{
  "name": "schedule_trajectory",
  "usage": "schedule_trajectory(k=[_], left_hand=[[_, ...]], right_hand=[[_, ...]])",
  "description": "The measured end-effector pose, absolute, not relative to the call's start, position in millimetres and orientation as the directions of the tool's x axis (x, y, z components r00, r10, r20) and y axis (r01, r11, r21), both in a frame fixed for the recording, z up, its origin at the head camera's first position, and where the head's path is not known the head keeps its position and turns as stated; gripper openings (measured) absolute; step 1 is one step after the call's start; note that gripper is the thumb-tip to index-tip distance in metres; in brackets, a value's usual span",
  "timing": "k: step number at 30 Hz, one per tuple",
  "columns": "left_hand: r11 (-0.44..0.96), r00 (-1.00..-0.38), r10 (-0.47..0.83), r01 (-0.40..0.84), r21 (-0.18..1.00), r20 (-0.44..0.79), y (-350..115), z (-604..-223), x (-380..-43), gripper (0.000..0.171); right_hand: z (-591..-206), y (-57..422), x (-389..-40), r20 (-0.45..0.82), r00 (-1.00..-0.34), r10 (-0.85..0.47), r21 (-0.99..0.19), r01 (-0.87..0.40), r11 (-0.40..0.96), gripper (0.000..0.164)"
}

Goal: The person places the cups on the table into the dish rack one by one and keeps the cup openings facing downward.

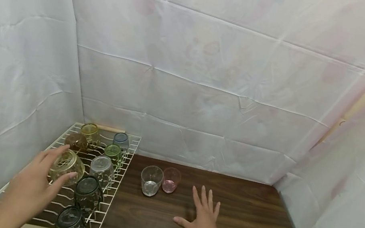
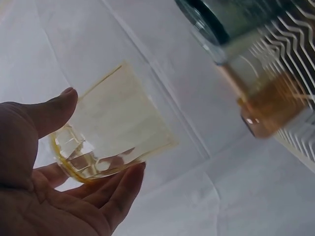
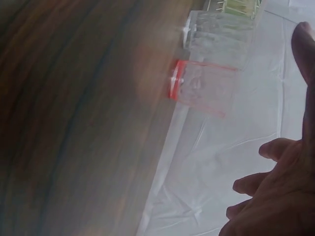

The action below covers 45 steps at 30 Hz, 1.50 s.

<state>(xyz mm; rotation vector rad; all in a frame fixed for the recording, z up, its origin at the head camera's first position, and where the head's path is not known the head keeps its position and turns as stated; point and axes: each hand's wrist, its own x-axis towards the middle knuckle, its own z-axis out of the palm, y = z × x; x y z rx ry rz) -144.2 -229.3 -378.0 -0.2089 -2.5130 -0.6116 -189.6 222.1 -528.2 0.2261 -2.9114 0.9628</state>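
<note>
My left hand [image 1: 31, 184] grips a pale yellow glass [image 1: 67, 167] above the left side of the white wire rack. In the left wrist view the thumb lies on one side of this yellow glass [image 2: 115, 118] and the fingers on the other, near its thick base. My right hand [image 1: 201, 223] hovers over the table with fingers spread and nothing in it. A clear glass [image 1: 151, 182] and a pink glass [image 1: 170, 180] stand upright on the table to its left. The right wrist view also shows the pink glass [image 3: 204, 88] beyond the fingers.
The wire rack [image 1: 106, 214] bears several upturned glasses, among them a brown one [image 1: 76, 141], a green one [image 1: 113, 152] and a dark one [image 1: 87, 191]. White sheeting [image 1: 185, 98] walls the dark wooden table [image 1: 252, 216] at the back and both sides.
</note>
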Motion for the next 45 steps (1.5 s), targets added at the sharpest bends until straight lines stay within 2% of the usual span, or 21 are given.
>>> schedule_trajectory(k=[5,8,14,19,22,30,33,40,45], left_hand=[[0.917,-0.931,0.026,0.167,0.361,0.364,-255.1,-378.9,-160.9,0.081],[0.933,-0.957,0.037,0.136,0.332,0.287,-268.0,-384.3,-171.5,0.083],[0.945,-0.972,0.112,0.169,0.280,0.207,-284.1,-400.3,-197.1,0.082],[0.949,-0.973,0.180,0.211,0.236,0.146,-293.1,-410.0,-218.5,0.073],[0.950,-0.978,0.174,0.199,0.240,0.118,-297.4,-415.4,-226.4,0.070],[0.955,-0.984,0.161,0.174,0.238,0.075,-313.7,-430.4,-240.7,0.062],[0.948,-0.983,0.155,0.175,0.264,0.097,-319.0,-435.3,-246.5,0.056],[0.952,-0.977,0.149,0.184,0.245,0.154,-318.2,-445.8,-257.3,0.070],[0.958,-0.957,0.168,0.216,0.191,0.238,-309.0,-459.4,-261.7,0.069]], right_hand=[[-532.8,227.8,-186.4,0.077,-0.993,-0.088,-0.549,-0.115,0.828,0.116],[-534.1,229.5,-183.5,0.080,-0.993,-0.092,-0.550,-0.120,0.827,0.116],[-538.5,232.7,-177.2,0.076,-0.995,-0.069,-0.552,-0.099,0.828,0.117],[-543.1,233.3,-172.4,0.090,-0.994,-0.062,-0.544,-0.101,0.833,0.113],[-544.5,233.1,-169.6,0.093,-0.994,-0.063,-0.543,-0.103,0.833,0.109],[-542.3,233.1,-165.4,0.101,-0.991,-0.090,-0.573,-0.132,0.809,0.104],[-540.6,232.2,-164.9,0.107,-0.991,-0.084,-0.582,-0.131,0.802,0.103],[-539.0,230.5,-164.4,0.125,-0.990,-0.071,-0.594,-0.132,0.794,0.102],[-539.0,231.1,-166.3,0.143,-0.986,-0.081,-0.586,-0.150,0.796,0.101]])
